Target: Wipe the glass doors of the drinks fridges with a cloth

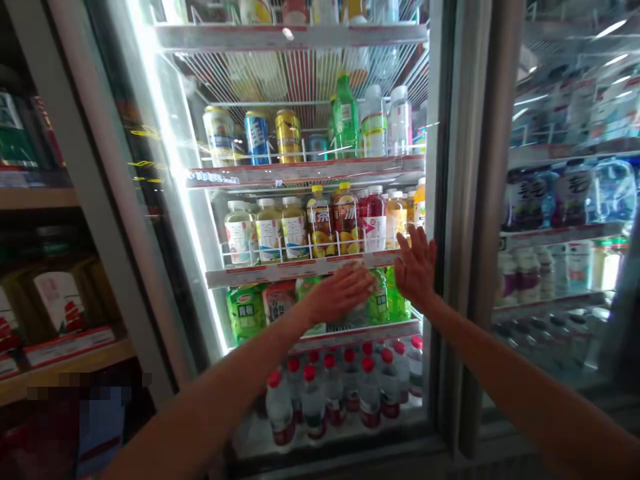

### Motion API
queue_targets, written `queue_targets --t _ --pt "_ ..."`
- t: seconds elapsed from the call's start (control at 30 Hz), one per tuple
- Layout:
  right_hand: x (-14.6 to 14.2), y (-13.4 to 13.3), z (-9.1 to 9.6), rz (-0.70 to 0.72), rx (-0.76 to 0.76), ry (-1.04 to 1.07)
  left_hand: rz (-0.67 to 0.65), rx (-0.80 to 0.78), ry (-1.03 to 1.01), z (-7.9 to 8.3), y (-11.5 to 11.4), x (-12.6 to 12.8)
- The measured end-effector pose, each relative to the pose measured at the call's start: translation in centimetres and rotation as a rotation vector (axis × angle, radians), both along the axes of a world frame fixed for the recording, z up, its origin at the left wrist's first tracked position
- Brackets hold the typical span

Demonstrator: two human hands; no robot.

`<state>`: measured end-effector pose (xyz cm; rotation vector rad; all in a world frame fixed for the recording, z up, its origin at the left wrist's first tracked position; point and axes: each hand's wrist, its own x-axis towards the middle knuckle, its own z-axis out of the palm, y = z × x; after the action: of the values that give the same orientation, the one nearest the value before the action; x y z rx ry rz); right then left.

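My left hand (343,293) reaches across to the front of a lit drinks fridge (310,270), at the height of the shelf edge below the bottled teas. Its fingers lie flat over a small pale cloth (373,280), which shows only at the fingertips and looks blurred. To the right, my right hand (416,270) is open with fingers spread, against the fridge's glass front near the metal door frame (450,220). Behind the hands are bottles of yellow drink (397,213) and green pouches (379,297), partly covered by them.
Cans (289,137) and a green bottle (345,113) stand on an upper shelf. Red-capped water bottles (369,393) fill the bottom. Another glass-fronted fridge with bottles (573,193) is at right. A shelf (70,353) with large bottles stands at left.
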<state>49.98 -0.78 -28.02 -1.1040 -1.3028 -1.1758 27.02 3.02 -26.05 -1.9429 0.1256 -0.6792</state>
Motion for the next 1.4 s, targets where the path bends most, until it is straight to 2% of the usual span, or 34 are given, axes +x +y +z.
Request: queue_targets --t 0.07,0.13,0.2,0.3,0.37,0.43,0.53,0.6,0.67,0.77,0.83,0.9,1.03,1.1,1.17,1.23,1.33,1.4 --pt "0.1 -0.5 0.2 0.027 -0.033 -0.014 0.036 -0.093 -0.227 2.7 0.3 0.2" --pt "0.2 -1.2 0.3 0.078 -0.051 -0.008 0.064 -0.160 -0.401 4.2 0.5 0.5" --pt "0.3 -2.0 0.2 0.132 -0.028 0.018 0.064 -0.147 -0.364 3.3 0.4 0.9" --pt "0.6 -3.5 -0.6 0.183 0.009 0.045 0.026 -0.044 -0.034 -0.6 -0.1 1.4" --pt "1.0 -4.5 -1.4 0.201 0.002 0.040 0.009 -0.008 0.125 -2.2 -0.4 1.8" --pt "1.5 -5.4 -2.1 0.213 -0.004 0.033 0.022 -0.025 0.099 -1.6 -0.4 2.2" --pt "2.2 -6.5 -2.7 0.232 0.018 0.038 0.061 -0.098 -0.161 1.4 -0.2 3.4" --pt "2.0 -6.8 -2.9 0.255 0.026 0.038 0.056 -0.111 -0.246 2.8 -0.2 4.5" --pt "1.2 -6.9 -3.0 0.302 -0.007 0.012 0.037 -0.082 -0.233 3.1 -0.5 5.3" --pt "-1.3 -6.2 -3.2 0.420 -0.099 -0.073 0.018 -0.046 -0.258 2.4 -0.9 5.5" --pt "-3.4 -5.2 -3.0 0.479 -0.125 -0.095 0.007 -0.056 -0.332 2.0 -1.1 4.7" --pt "-5.6 -3.9 -2.4 0.441 -0.130 -0.070 0.016 -0.089 -0.369 1.9 -1.0 3.0" --pt "-9.3 -1.2 -0.5 0.159 -0.111 0.017 0.080 -0.144 -0.384 2.1 -0.3 -2.8" --pt "-9.8 -0.2 0.6 0.055 -0.069 -0.017 0.114 -0.146 -0.483 1.9 0.3 -5.7" --pt "-8.8 0.3 1.4 -0.003 -0.025 -0.089 0.153 -0.142 -0.570 1.5 0.9 -8.0" --pt "-5.9 0.4 1.6 -0.027 0.011 -0.096 0.186 -0.151 -0.597 0.9 1.3 -9.1" --pt "-0.5 0.1 0.6 -0.037 0.093 0.094 0.202 -0.160 -0.600 0.1 1.5 -9.2" --pt "1.2 0.1 -0.4 -0.037 0.180 0.242 0.198 -0.148 -0.608 -0.1 1.6 -8.9"
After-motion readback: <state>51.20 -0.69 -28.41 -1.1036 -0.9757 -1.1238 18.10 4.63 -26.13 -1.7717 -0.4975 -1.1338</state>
